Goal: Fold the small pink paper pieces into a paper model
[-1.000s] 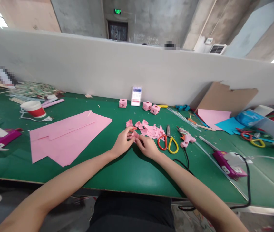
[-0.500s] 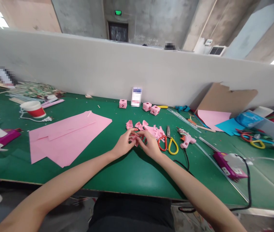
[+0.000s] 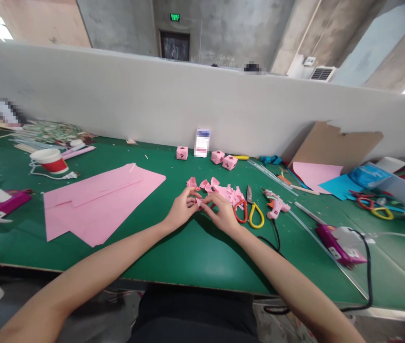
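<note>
Between my fingertips, over the front middle of the table, is a small folded piece of pink paper (image 3: 198,202). My left hand (image 3: 183,208) is closed on it from the left, and my right hand (image 3: 221,209) pinches it from the right. Just beyond the hands lie several folded pink paper pieces (image 3: 214,182). A heap of pink paper scraps (image 3: 231,194) is beside my right hand. Scissors (image 3: 256,215) with one red and one yellow handle lie to its right. Three pink paper cubes (image 3: 182,153) with dark openings stand farther back.
Large pink paper sheets (image 3: 106,205) cover the left of the green table (image 3: 188,267). A pink glue gun (image 3: 277,205) with a black cord lies right of the scissors. Purple power strips (image 3: 340,245) sit at both sides. A paper cup (image 3: 50,162) stands at the left; a low partition (image 3: 134,100) closes the back.
The folded pink piece has turned a little and shows more clearly between my fingertips. My fingers have shifted slightly around it; the other things stay in place.
</note>
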Tool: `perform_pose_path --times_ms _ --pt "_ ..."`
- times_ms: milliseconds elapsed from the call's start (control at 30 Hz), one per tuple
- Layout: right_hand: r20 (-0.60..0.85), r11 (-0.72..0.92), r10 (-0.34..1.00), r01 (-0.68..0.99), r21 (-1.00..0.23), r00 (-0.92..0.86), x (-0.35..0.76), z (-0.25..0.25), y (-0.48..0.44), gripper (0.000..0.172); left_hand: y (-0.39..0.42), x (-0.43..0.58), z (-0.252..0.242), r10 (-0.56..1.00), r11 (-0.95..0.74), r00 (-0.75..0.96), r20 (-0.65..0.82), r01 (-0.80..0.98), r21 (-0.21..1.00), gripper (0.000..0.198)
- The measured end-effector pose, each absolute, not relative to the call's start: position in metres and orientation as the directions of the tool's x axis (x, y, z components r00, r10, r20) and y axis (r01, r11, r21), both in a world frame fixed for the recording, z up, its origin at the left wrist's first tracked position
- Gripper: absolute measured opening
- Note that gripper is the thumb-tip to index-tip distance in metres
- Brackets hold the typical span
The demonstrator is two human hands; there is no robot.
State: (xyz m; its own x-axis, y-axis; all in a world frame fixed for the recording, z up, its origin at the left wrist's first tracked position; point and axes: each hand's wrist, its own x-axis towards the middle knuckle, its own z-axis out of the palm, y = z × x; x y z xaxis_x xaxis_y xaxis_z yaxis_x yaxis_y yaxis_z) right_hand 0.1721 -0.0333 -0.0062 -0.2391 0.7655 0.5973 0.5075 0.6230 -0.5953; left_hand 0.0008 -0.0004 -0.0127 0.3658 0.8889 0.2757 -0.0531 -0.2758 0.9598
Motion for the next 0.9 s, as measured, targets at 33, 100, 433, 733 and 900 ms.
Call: perform_pose_path --times_ms 33,100,433,733,900 --pt "0.585 0.605 0.780 0.507 -0.614 -0.223 0.1722 -0.0076 -0.0323 0.009 -0.0013 0.0012 -0.0127 0.884 -0.277 0.376 0.277 -0.054 0.959 0.035" --pt "0.558 0.567 0.809 0.499 -0.656 -0.186 0.1730 -0.0108 -0.0300 0.008 -0.0028 0.0021 -0.0124 0.879 -0.279 0.387 0.278 -0.055 0.959 0.034" --pt "0.494 0.488 0.852 0.611 -0.624 -0.176 0.1784 -0.0138 -0.0261 0.006 -0.0077 0.0030 -0.0100 0.863 -0.347 0.401 0.308 0.025 0.938 0.038" --pt "0.459 0.460 0.865 0.685 -0.565 -0.202 0.1808 -0.0166 -0.0249 0.007 -0.0076 -0.0033 -0.0060 0.764 -0.635 0.410 0.499 0.335 0.696 0.033" --pt "0.441 0.447 0.872 0.714 -0.538 -0.213 0.1801 -0.0141 -0.0271 0.006 -0.0088 -0.0052 -0.0030 0.714 -0.699 0.457 0.530 0.426 0.574 0.032"
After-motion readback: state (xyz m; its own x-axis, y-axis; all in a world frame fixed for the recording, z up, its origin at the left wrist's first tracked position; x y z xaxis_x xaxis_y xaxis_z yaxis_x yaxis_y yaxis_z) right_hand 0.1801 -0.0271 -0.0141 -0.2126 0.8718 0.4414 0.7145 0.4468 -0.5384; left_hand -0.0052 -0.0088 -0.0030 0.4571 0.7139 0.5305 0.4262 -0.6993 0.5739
